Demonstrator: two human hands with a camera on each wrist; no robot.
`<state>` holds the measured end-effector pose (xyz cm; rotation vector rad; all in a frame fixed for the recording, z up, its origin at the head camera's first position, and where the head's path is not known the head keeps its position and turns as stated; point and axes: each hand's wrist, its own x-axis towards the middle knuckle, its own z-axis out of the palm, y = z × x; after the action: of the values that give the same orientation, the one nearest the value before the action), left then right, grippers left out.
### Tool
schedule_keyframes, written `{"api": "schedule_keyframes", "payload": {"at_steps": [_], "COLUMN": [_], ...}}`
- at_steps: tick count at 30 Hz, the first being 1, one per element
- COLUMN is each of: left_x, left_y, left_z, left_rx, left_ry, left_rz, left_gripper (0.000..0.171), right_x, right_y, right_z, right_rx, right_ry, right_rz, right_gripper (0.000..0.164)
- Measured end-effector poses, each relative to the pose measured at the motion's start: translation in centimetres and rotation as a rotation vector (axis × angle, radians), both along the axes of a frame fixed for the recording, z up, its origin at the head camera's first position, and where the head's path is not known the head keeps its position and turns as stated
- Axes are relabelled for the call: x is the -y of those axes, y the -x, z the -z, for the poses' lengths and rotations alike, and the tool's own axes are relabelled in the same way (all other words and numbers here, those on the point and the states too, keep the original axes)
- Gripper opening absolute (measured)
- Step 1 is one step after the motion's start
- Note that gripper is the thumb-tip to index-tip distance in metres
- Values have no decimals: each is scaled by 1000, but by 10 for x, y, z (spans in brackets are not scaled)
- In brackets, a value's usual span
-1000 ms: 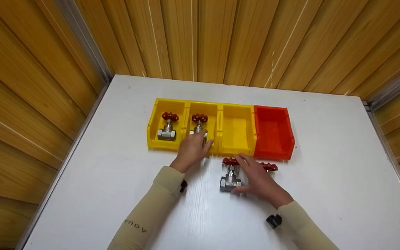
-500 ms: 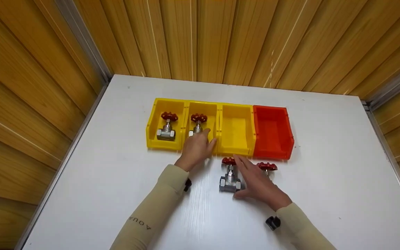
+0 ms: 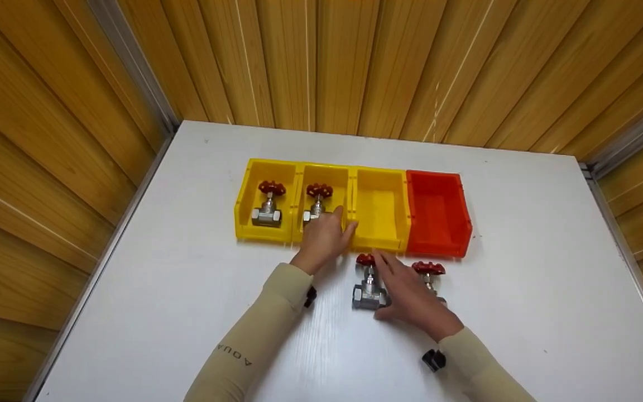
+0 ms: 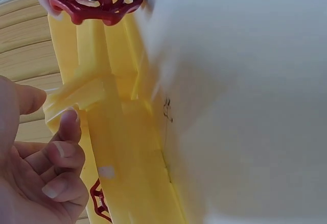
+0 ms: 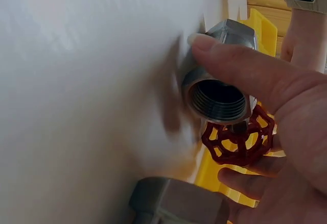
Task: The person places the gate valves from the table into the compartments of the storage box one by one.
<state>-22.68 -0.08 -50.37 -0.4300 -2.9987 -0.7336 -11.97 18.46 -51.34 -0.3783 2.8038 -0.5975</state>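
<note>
My left hand (image 3: 322,237) hovers at the front of the second yellow bin (image 3: 341,177), hiding the lower right part of a gate valve (image 3: 317,204) in it. In the left wrist view its fingers (image 4: 64,150) are loosely bent, with nothing between them. My right hand (image 3: 411,290) is spread beside a gate valve (image 3: 369,290) on the table. Its thumb (image 5: 240,63) lies across the silver valve body (image 5: 219,99), and its other fingers are near the red handwheel (image 5: 239,142). Another gate valve (image 3: 428,271) sits partly hidden behind the right hand.
The leftmost yellow bin (image 3: 243,192) holds a gate valve (image 3: 267,209). To the right stand a vacant yellow bin (image 3: 380,209) and a vacant red bin (image 3: 438,215), all in one row on the white table (image 3: 522,268). Wood-look panels (image 3: 338,67) rise behind.
My left hand has drifted right across the second bin's front, uncovering more of its valve. My right hand has shifted slightly left, its thumb and forefinger a little wider apart. The valves stay put.
</note>
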Motion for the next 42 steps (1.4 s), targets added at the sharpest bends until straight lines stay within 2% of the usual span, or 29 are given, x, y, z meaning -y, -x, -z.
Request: {"api": "schedule_keyframes", "payload": {"at_steps": [10,21,30,42], "left_x": [-7,-12,-15,-16], "left_y": [2,5,5,5], "left_z": [0,2,5,4], "left_rx": [-4,26,-37,-57], "left_ry": [6,1,62,81], "left_rz": [-19,-27,-34,-10], "left_gripper": [52,54,53,53], "right_x": [5,2,0,-4], "right_y": [-1,-1,-1,-1], "right_z": [-1,4,8,8], "right_rx": [28,5,-54,-66], "right_ry": [-38,22,76,91], "right_rz": [28,26,21,14], "right_gripper": [130,124,121,120]}}
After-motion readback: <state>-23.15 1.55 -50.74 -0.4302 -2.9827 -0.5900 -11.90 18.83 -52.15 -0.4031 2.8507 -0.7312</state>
